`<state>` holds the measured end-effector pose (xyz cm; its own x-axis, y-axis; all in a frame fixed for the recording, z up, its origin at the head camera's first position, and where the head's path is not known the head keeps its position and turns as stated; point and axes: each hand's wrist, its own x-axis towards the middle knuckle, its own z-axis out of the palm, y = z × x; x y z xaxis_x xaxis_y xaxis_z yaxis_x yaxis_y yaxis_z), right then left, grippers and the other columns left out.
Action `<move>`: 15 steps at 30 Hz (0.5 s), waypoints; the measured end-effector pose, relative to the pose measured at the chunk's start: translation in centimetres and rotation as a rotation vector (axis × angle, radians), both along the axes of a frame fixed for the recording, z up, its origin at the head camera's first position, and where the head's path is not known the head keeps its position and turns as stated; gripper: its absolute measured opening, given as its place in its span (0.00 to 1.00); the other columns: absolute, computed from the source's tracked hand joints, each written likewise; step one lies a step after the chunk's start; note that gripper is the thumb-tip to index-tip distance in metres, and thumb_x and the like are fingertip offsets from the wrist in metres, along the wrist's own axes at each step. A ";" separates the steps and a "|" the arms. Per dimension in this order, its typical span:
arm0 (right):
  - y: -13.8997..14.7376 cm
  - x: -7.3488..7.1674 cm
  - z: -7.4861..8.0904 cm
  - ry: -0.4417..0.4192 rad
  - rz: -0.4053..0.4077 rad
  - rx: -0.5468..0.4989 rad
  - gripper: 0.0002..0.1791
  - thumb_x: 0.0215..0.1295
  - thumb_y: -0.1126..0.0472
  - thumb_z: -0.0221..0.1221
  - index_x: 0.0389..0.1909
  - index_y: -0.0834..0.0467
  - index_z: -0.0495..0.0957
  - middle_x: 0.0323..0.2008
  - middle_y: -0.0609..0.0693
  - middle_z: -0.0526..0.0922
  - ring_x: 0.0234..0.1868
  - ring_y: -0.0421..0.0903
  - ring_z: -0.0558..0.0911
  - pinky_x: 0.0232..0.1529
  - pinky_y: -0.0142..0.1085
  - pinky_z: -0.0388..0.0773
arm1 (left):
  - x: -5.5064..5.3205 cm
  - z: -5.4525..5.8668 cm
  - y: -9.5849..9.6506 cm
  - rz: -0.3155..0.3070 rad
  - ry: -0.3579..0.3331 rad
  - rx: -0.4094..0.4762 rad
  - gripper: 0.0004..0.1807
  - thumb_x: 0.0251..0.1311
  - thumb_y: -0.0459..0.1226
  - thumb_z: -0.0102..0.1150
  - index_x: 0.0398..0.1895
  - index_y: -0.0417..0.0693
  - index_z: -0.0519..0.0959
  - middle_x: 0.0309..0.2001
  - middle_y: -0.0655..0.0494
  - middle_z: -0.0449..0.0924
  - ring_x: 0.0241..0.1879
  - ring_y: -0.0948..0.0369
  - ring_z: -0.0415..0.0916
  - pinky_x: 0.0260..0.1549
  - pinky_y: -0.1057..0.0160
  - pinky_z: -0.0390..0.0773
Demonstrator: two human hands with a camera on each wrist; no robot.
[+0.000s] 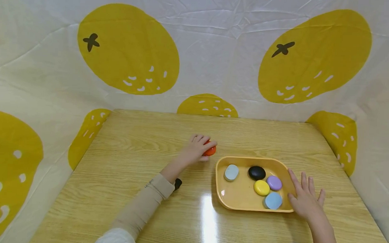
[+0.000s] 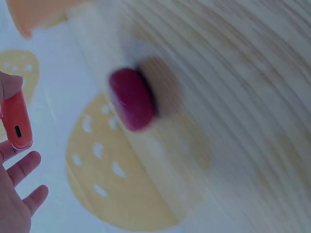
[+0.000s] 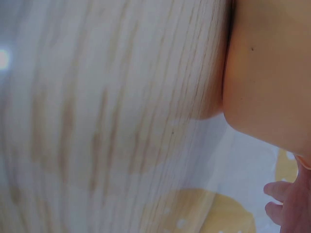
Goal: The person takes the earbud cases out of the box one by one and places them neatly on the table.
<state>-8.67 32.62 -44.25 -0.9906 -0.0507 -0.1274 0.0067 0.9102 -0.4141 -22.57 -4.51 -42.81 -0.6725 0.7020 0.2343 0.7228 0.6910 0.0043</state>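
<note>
In the head view my left hand [image 1: 196, 148] holds a glossy red pebble-shaped gadget [image 1: 210, 149] just beyond the tray's back left corner. The left wrist view shows this red gadget [image 2: 17, 121] pinched by thumb and finger, a small dark slot near its end, the other fingers spread. A dark pink rounded piece [image 2: 131, 99] lies on the table there; the head view does not show it. My right hand [image 1: 307, 200] touches the right rim of an orange tray [image 1: 238, 205], fingers straight and spread. The tray's outer wall [image 3: 272, 73] fills the right wrist view's upper right.
Inside the tray lie a pale grey block [image 1: 231, 172], a black oval [image 1: 257, 172], a yellow disc [image 1: 262, 188], a purple disc [image 1: 274, 183] and a light blue block [image 1: 273, 200]. A white cloth [image 1: 215, 65] with yellow fruit prints encloses the wooden table [image 1: 142, 134].
</note>
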 end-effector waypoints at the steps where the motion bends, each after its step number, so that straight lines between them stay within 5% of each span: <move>1: 0.0 0.0 0.0 0.000 0.000 -0.001 0.41 0.64 0.61 0.44 0.71 0.42 0.29 0.66 0.72 0.28 0.65 0.68 0.24 0.49 0.66 0.12 | -0.3 -0.2 -0.7 0.025 -0.021 0.014 0.28 0.53 0.45 0.60 0.59 0.55 0.68 0.53 0.49 0.66 0.51 0.51 0.62 0.55 0.50 0.58; 8: -0.1 0.1 0.2 0.003 -0.002 -0.001 0.41 0.65 0.61 0.43 0.71 0.42 0.30 0.66 0.72 0.28 0.65 0.68 0.24 0.49 0.67 0.13 | -1.5 -1.7 -4.4 0.196 -0.163 -0.029 0.30 0.54 0.48 0.60 0.60 0.54 0.66 0.54 0.49 0.64 0.54 0.50 0.61 0.56 0.46 0.58; 15: 0.0 0.0 0.1 0.003 0.001 0.004 0.42 0.64 0.61 0.44 0.71 0.43 0.30 0.66 0.72 0.28 0.65 0.68 0.24 0.49 0.66 0.13 | -1.6 -2.8 -5.9 0.232 -0.225 -0.117 0.30 0.55 0.47 0.60 0.60 0.53 0.64 0.52 0.49 0.64 0.55 0.49 0.63 0.56 0.44 0.59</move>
